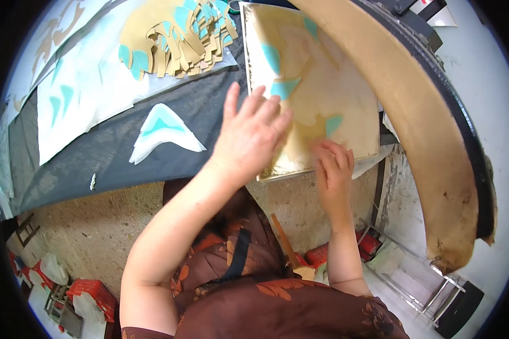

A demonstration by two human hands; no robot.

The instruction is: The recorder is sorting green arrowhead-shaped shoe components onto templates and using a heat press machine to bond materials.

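Observation:
A shallow tan board [356, 96] with a pale rim lies at the table's right end. Several turquoise patches show on it, among them a pointed turquoise piece [284, 88] and a smaller turquoise patch [333, 124]. My left hand [251, 135] hovers over the board's left edge, fingers spread, with nothing seen in it. Close to the near edge of the board is my right hand [335, 164], its fingers bent. Those fingertips are blurred, so whether they hold anything is unclear. Left of my hands, a stack of white curved-triangle pieces [169, 141] with turquoise marks rests on the black cloth [107, 164].
A heap of tan and turquoise cut pieces [186, 48] sits on white sheets [96, 107] at the back left. A large curved tan band [413, 113] with a black edge arches over the right side. Below are red crates [93, 296] and a metal frame [418, 294].

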